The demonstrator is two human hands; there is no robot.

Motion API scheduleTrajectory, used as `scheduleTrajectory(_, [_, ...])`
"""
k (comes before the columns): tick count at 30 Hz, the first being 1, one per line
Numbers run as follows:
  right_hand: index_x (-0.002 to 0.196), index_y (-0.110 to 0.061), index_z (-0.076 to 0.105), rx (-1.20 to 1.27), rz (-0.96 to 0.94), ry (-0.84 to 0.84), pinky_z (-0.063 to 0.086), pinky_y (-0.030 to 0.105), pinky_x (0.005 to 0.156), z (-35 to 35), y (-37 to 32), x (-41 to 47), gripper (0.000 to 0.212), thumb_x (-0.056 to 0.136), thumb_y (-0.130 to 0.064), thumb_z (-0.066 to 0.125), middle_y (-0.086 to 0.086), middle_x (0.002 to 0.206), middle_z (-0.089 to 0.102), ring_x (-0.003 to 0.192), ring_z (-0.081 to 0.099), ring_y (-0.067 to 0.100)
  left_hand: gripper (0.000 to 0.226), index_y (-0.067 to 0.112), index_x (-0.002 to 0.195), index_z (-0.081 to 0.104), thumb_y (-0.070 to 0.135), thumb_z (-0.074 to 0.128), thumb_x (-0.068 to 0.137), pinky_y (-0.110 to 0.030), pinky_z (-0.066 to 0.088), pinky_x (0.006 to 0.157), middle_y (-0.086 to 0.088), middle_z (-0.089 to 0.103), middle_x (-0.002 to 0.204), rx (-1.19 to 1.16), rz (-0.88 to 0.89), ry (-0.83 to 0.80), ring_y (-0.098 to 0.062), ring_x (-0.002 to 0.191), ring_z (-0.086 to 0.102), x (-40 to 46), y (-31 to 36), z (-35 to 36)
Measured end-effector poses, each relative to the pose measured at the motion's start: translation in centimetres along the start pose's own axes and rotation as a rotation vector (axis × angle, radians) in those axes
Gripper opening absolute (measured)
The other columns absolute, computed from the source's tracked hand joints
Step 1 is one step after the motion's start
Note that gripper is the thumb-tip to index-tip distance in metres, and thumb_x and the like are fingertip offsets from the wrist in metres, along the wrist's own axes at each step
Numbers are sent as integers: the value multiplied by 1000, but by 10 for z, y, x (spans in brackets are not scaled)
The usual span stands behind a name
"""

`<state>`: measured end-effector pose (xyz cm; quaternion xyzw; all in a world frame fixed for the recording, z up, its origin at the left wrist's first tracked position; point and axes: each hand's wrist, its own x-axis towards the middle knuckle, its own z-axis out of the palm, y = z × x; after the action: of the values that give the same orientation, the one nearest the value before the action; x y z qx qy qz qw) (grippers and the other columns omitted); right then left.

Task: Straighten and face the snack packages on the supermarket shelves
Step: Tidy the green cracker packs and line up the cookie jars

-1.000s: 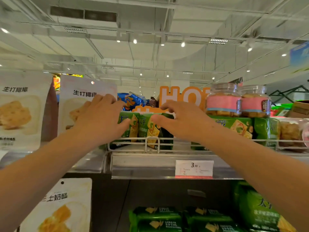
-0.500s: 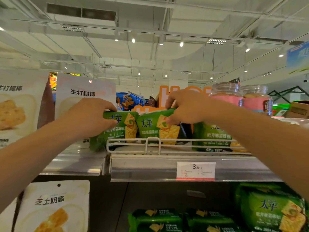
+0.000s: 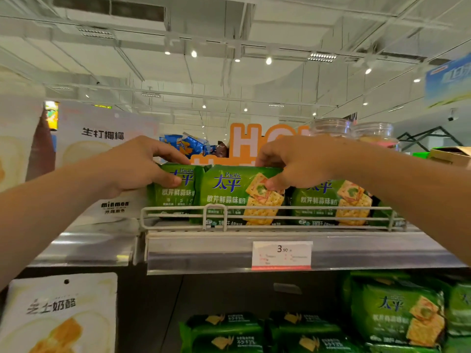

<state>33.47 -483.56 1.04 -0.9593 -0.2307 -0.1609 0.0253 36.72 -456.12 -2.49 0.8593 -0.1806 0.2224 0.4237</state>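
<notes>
On the top shelf [image 3: 254,253], behind a white wire rail [image 3: 254,216], three glossy green cracker packs stand upright, fronts facing out, long axes left to right. The left hand [image 3: 132,166] pinches the left pack [image 3: 175,192] at its top corner, and the right hand [image 3: 298,161] pinches the middle pack [image 3: 229,192] likewise. The right pack [image 3: 331,200] stands just beside it.

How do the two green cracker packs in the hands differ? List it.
The left pack is half hidden behind the middle pack, whose whole front shows. The left hand wraps the left pack's end; the right hand pinches the middle pack's top edge. Both stand upright behind the wire rail, label forward, same green design.
</notes>
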Motion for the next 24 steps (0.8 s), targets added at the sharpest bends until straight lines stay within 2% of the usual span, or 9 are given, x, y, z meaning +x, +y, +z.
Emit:
scheduleTrajectory(4, [122,-28,51,-20,-6,3,47,41,96,4,4,0,36,90,-35,64,-5,116,63,101,60,17,32,25,105,74,1,70,84,-20,50,72,-5,64,118,-10,-25,-90,-19,101,64,6,3,9])
scheduleTrajectory(7, [122,-29,50,-28,-10,2,47,43,95,7,5,1,34,91,-35,62,-5,112,62,98,59,16,16,34,100,74,36,62,88,-21,48,69,3,73,105,-84,-47,-109,-15,88,67,1,8,10])
scheduleTrajectory(9, [122,-30,50,-23,-15,7,48,41,93,8,7,1,33,92,-35,62,-7,109,62,96,59,14,47,41,98,72,73,60,65,-28,44,67,11,74,94,-54,-73,-145,-20,82,64,-2,12,8])
scheduleTrajectory(11, [122,-29,51,-15,-22,18,49,39,91,10,8,1,33,92,-35,62,-9,106,62,94,59,12,78,49,96,68,95,59,35,-31,50,69,17,73,93,64,-78,-229,-15,83,69,-4,17,12])
scheduleTrajectory(13, [123,-29,51,0,-24,30,49,38,90,11,8,0,34,91,-35,62,-10,106,62,94,59,11,99,47,103,63,92,66,15,-31,55,70,12,66,106,127,-74,-277,-12,90,69,-2,23,19])
scheduleTrajectory(16, [121,-29,51,34,-28,52,49,37,90,13,10,-2,34,90,-35,63,-10,108,61,95,59,12,112,40,115,57,79,79,12,-34,59,77,6,57,118,96,-60,-324,-16,91,70,4,31,28])
scheduleTrajectory(18, [120,-32,50,37,-34,68,48,32,83,14,13,-3,32,90,-37,63,-16,99,57,87,55,4,100,37,116,58,67,87,25,-38,59,82,5,58,118,54,-48,-348,-16,88,73,6,34,34])
scheduleTrajectory(20, [119,-33,49,44,-41,87,45,28,75,16,14,-4,31,91,-37,63,-21,92,52,82,52,-1,85,35,118,57,52,85,39,-41,59,85,4,58,120,24,-35,-356,-18,90,73,10,33,39])
scheduleTrajectory(24, [125,-27,45,65,-49,88,50,32,80,21,15,-5,35,93,-34,59,-6,105,60,90,58,10,72,36,113,62,39,85,45,-28,60,69,4,65,112,-66,-6,-401,-16,86,73,19,27,43])
